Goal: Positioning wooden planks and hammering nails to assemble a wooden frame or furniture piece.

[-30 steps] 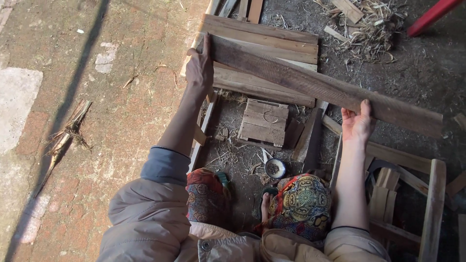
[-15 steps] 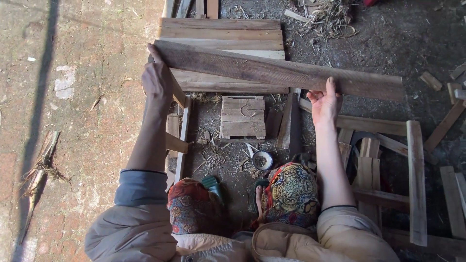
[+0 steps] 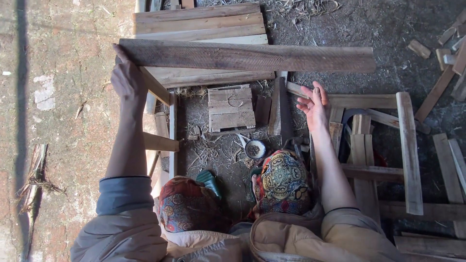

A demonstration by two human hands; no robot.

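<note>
The long dark weathered wooden plank (image 3: 247, 57) runs nine to three o'clock, left hand (image 3: 127, 77) clasping its nine o'clock end, right hand (image 3: 314, 103) open, empty, just below at six.

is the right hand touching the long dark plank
Apart. The head view shows the right hand open, with bare ground between its fingertips and the long dark plank. The left hand grips the plank's left end.
</note>
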